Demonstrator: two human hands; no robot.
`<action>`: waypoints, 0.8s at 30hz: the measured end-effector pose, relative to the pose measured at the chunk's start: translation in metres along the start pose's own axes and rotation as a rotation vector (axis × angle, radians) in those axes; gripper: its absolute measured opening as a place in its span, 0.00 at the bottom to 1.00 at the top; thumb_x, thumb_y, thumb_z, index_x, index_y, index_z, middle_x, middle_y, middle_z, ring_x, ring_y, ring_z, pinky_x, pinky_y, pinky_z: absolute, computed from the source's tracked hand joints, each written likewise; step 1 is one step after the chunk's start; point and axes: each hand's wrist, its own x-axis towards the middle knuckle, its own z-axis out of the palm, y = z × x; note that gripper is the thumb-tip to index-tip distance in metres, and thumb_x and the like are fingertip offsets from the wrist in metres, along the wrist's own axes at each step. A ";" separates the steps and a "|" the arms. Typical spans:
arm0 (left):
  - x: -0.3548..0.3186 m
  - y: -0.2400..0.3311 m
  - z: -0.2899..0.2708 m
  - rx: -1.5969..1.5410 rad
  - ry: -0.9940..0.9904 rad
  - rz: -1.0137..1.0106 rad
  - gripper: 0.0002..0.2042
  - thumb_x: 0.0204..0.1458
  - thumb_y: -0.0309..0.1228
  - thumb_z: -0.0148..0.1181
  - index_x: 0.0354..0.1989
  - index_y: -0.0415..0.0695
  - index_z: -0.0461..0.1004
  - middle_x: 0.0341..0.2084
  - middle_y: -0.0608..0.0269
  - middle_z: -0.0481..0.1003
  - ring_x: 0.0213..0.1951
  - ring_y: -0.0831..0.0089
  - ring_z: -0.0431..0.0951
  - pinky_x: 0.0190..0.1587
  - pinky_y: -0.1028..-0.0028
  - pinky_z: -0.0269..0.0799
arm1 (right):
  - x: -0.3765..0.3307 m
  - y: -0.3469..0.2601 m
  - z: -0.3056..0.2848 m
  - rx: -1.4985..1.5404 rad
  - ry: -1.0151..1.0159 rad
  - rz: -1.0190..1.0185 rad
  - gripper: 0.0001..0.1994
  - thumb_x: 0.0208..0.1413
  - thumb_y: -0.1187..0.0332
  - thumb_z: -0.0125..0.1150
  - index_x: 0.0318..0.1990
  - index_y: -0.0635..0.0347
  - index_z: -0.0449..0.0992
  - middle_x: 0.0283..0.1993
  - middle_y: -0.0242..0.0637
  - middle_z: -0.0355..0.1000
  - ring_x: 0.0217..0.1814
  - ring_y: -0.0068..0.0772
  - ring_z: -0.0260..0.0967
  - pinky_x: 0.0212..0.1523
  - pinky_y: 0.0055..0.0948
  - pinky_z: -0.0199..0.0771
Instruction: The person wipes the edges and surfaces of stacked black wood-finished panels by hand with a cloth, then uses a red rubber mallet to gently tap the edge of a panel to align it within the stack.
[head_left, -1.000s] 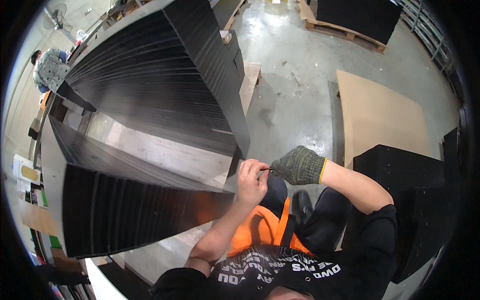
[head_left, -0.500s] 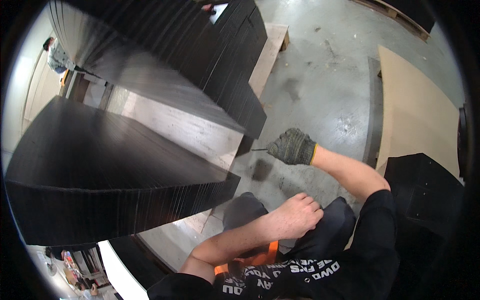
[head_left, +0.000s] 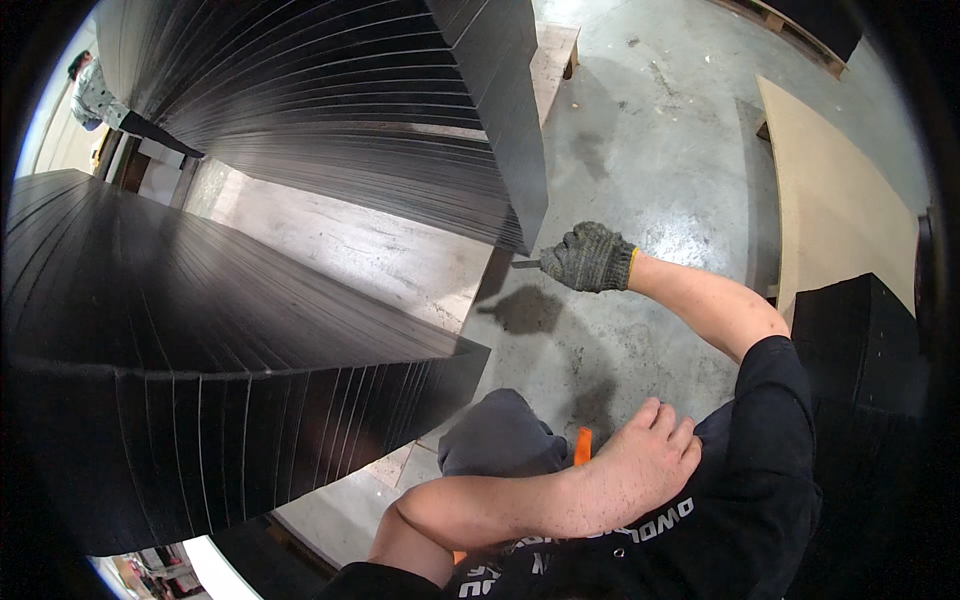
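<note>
Gloved right hand (head_left: 588,258) is gripping a slim dark tool (head_left: 526,264), likely light, stiff, best end-held, beyond the pale board's (head_left: 340,228) right edge; left hand (head_left: 645,465) is hiding its palm, grip undeterminable.

pale board (head_left: 340,238): far black stack (head_left: 370,95), near black stack (head_left: 220,430), bare strip between
grey floor (head_left: 655,185): wooden pallet (head_left: 806,44) toward upper right
wooden pallet: black block (head_left: 832,22)

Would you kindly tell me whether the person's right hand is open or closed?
Closed: the gloved right hand is curled into a fist, with a thin dark tool sticking out on its left side.
</note>
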 end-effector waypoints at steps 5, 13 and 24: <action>-0.012 0.009 -0.001 0.000 -0.098 -0.003 0.25 0.47 0.32 0.56 0.55 0.30 0.69 0.52 0.40 0.71 0.48 0.53 0.73 0.57 0.57 0.63 | 0.011 0.004 -0.015 -0.145 0.124 -0.006 0.05 0.54 0.64 0.52 0.33 0.53 0.72 0.22 0.38 0.71 0.23 0.42 0.72 0.22 0.43 0.69; -0.029 0.015 -0.001 0.001 -0.013 0.022 0.24 0.47 0.32 0.55 0.54 0.33 0.70 0.52 0.42 0.72 0.45 0.55 0.74 0.54 0.60 0.64 | 0.013 0.086 -0.158 0.279 0.693 0.250 0.13 0.61 0.64 0.53 0.46 0.62 0.75 0.33 0.41 0.74 0.32 0.31 0.74 0.29 0.35 0.76; -0.035 0.021 0.005 0.013 0.014 -0.039 0.25 0.48 0.32 0.55 0.55 0.32 0.69 0.53 0.40 0.71 0.46 0.53 0.74 0.56 0.59 0.64 | 0.040 0.027 -0.162 -0.608 0.529 -0.062 0.13 0.59 0.63 0.55 0.49 0.57 0.75 0.31 0.37 0.74 0.32 0.32 0.74 0.32 0.36 0.76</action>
